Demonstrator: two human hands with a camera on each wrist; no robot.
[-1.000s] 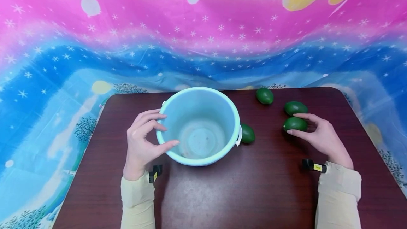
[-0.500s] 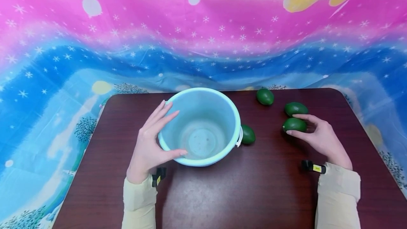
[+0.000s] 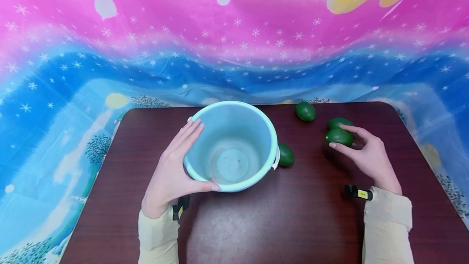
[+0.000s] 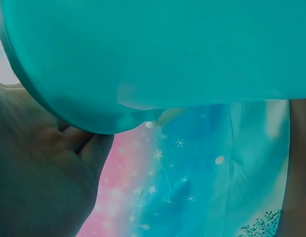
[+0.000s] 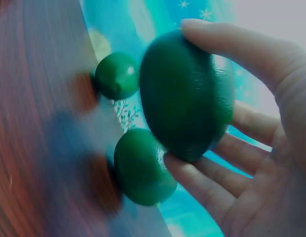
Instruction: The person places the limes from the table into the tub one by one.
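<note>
Over tbl [image 3: 271, 223], R fingers [image 3: 359, 132] pinch green fruit [image 3: 338, 137]; L fingers [image 3: 186, 138] prob. grip bucket [image 3: 274, 141].

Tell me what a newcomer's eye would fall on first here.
Probably the large pale blue bucket near the middle of the dark table, with the left hand at its left rim. Next might come the glossy green fruit held in the right hand, over on the right. Behind the table, the pink and blue cloth with white snowflakes also stands out.
</note>
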